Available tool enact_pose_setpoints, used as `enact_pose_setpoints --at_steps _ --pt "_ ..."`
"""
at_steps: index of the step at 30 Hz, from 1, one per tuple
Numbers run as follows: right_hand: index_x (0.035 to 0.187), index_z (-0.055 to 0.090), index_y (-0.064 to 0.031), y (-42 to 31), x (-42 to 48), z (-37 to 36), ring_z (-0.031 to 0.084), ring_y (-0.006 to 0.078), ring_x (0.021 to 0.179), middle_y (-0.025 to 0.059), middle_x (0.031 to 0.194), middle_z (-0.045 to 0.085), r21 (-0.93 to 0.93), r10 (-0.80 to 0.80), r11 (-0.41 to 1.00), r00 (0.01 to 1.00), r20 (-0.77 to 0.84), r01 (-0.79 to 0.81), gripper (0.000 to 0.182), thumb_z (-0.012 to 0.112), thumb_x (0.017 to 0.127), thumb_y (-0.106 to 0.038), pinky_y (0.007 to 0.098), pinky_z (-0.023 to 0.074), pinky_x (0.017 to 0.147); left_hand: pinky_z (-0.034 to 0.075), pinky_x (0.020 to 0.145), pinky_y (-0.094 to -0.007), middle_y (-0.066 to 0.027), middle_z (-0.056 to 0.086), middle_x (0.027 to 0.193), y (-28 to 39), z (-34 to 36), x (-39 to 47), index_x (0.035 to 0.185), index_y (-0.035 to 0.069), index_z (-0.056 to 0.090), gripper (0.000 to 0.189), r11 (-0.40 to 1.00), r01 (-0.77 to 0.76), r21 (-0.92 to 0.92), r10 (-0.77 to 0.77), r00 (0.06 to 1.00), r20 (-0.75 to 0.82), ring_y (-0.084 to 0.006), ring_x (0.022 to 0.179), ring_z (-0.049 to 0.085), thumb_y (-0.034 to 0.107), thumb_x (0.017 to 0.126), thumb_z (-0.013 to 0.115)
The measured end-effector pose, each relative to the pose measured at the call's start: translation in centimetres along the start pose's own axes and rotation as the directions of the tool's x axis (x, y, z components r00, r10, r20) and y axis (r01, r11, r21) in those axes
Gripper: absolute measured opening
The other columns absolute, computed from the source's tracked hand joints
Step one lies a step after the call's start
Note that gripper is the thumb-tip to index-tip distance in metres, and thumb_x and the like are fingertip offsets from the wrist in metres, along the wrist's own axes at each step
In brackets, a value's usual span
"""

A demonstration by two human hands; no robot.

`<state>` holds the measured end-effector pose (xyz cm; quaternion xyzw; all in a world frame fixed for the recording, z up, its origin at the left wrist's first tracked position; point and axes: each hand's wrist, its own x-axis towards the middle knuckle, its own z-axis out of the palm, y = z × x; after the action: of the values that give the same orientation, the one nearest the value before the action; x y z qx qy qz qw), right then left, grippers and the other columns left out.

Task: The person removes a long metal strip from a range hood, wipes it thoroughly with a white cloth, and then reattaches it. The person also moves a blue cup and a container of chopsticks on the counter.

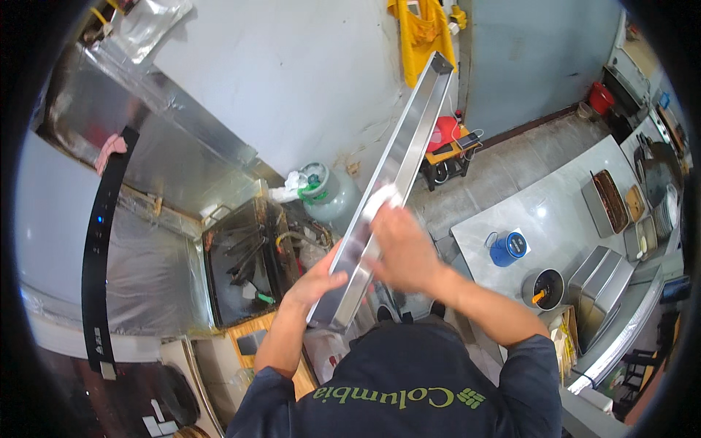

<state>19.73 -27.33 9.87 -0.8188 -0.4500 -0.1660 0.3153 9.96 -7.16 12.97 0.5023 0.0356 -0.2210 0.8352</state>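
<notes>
A long, narrow metal trough (402, 148) slants across the middle of the head view, its far end up by the wall. My left hand (317, 282) grips its near end by the side edge, thumb over the rim. My right hand (405, 246), blurred, presses a crumpled white wipe (383, 198) into the trough's channel; whether it is paper or cloth I cannot tell. The inside surface under the right hand is partly hidden.
A griddle (241, 263) with a scraper (257, 294) lies at left, near a gas cylinder (334, 197). On the right-hand table (471, 230) stand a blue container (507, 249), a metal pot (526, 282) and stacked metal pans (594, 290). A small stool (438, 159) stands beyond the trough.
</notes>
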Motion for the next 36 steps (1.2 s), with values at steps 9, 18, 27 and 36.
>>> enact_pose_setpoints --at_steps 9,18,27,36 --pt "0.126 0.055 0.0062 19.3 5.3 -3.8 0.053 0.0407 0.120 0.0255 0.124 0.058 -0.025 0.449 0.890 0.885 -0.120 -0.455 0.056 0.044 0.101 -0.043 0.0509 0.0372 0.106 0.056 0.087 -0.0496 -0.0236 0.062 0.123 0.8 2.1 -3.0 0.160 0.012 0.017 0.103 0.985 0.174 0.007 -0.174 0.980 0.099 -0.0333 0.104 0.067 0.014 0.079 0.081" --pt "0.137 0.054 0.0021 9.1 4.7 -1.7 0.040 0.0322 0.143 0.0211 0.144 0.051 0.026 0.058 0.998 0.989 -0.136 -0.055 0.052 0.051 0.093 -0.025 0.0579 0.0157 0.121 0.055 0.086 -0.0504 -0.0290 0.062 0.122 2.4 1.8 -3.6 0.158 0.010 0.018 0.099 0.998 0.067 0.001 -0.067 0.997 0.035 -0.0401 0.104 0.067 0.012 0.078 0.078" --pt "0.124 0.062 -0.0017 17.6 4.9 -9.6 0.054 0.0311 0.129 0.0192 0.127 0.062 -0.342 -0.118 0.939 0.968 -0.223 0.036 0.045 0.060 0.079 -0.005 0.0485 0.0358 0.115 0.053 0.089 -0.0602 -0.0365 0.057 0.124 3.0 0.8 -7.7 0.161 0.014 0.009 0.109 0.975 0.222 0.005 -0.222 0.973 0.058 -0.0474 0.107 0.065 0.004 0.076 0.076" --pt "0.108 0.071 -0.0040 10.2 3.7 -5.1 0.065 0.0262 0.113 0.0122 0.119 0.069 -0.405 -0.383 0.872 0.898 -0.218 0.274 0.030 0.066 0.078 -0.009 0.0412 0.0505 0.101 0.043 0.110 -0.0531 -0.0209 0.049 0.146 2.3 -3.6 -1.4 0.156 0.003 0.025 0.094 0.982 0.160 0.104 -0.168 0.983 0.075 -0.0360 0.130 0.054 0.047 0.087 0.073"
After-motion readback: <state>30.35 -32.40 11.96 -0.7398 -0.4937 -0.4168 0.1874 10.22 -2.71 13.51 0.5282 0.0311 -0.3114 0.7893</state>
